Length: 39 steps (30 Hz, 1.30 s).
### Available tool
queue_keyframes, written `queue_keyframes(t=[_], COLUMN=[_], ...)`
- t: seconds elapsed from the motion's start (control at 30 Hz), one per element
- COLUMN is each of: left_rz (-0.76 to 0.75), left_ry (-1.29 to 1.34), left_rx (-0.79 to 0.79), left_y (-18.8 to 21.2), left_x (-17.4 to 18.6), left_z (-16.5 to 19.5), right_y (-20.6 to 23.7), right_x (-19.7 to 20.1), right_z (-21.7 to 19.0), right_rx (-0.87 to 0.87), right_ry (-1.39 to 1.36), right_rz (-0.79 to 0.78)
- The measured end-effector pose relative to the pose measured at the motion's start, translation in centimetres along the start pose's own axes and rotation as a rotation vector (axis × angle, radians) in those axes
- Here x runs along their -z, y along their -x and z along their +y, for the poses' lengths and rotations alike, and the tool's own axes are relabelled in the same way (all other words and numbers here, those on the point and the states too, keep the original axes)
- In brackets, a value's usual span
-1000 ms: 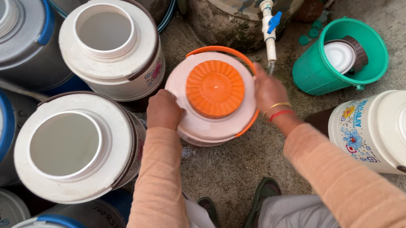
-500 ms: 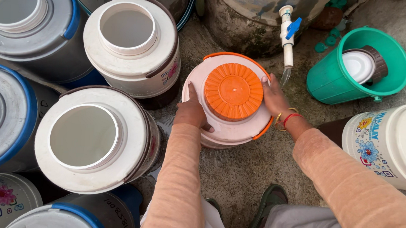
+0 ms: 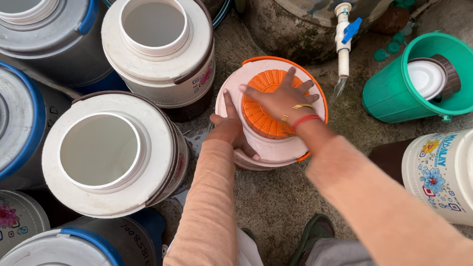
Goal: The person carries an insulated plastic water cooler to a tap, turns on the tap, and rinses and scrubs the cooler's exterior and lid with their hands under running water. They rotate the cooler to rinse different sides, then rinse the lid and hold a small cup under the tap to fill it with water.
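A pale pink water jug (image 3: 278, 151) with an orange rim stands on the concrete floor under a white tap (image 3: 344, 42). A ribbed orange lid (image 3: 258, 126) sits on its top. My right hand (image 3: 283, 100), with bangles at the wrist, lies over the lid with its fingers spread around it. My left hand (image 3: 231, 130) grips the jug's left side, thumb up on the top edge. A thin stream of water falls from the tap just right of the jug.
Two open white jugs (image 3: 155, 49) (image 3: 108, 154) and grey blue-trimmed jugs (image 3: 39, 28) crowd the left. A green bucket (image 3: 387, 97) holding a brown-rimmed white lid (image 3: 427, 77) stands right of the tap. A flowered white jug (image 3: 447, 169) is at right. My shoe (image 3: 311, 242) is below.
My right hand has moved from the jug's right side onto the orange lid. My left hand stays on the jug's left side. The view has shifted closer.
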State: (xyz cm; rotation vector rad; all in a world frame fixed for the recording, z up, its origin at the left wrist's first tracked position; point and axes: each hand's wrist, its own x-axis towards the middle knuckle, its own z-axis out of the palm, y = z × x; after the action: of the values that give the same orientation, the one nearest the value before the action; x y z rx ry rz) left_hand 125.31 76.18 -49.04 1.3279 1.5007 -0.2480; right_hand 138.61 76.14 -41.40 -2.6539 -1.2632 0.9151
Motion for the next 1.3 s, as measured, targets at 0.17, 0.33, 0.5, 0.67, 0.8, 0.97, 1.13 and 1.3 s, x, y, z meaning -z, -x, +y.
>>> queue_keyframes(t=[0.17, 0.33, 0.5, 0.67, 0.8, 0.97, 1.13, 1.3], left_rz=[0.025, 0.032, 0.026, 0.046, 0.045, 0.049, 0.067, 0.063], left_ry=[0.040, 0.063, 0.128, 0.076, 0.074, 0.048, 0.055, 0.034], left_rx=[-0.028, -0.037, 0.002, 0.003, 0.026, 0.019, 0.016, 0.004], left_y=[0.1, 1.1, 1.6, 2.0, 2.3, 2.6, 2.8, 3.3], left_x=[0.4, 0.1, 0.2, 0.8, 0.4, 0.7, 0.8, 0.8], left_z=[-0.9, 0.0, 0.1, -0.2, 0.8, 0.5, 0.6, 0.7], right_y=[3.2, 2.7, 2.0, 2.6, 1.1, 0.8, 0.1, -0.9], right_x=[-0.7, -0.8, -1.3, 1.4, 4.8, 5.1, 5.6, 3.9], right_z=[-3.4, -2.6, -1.6, 0.2, -0.4, -1.4, -1.4, -2.5], right_rx=[-0.083, -0.031, 0.078, 0.683, 1.042, 1.462, 0.995, 0.339], right_ry=[0.073, 0.077, 0.190, 0.608, 0.887, 1.442, 0.859, 0.588], right_rz=[0.058, 0.093, 0.095, 0.036, -0.179, -0.161, -0.238, -0.099])
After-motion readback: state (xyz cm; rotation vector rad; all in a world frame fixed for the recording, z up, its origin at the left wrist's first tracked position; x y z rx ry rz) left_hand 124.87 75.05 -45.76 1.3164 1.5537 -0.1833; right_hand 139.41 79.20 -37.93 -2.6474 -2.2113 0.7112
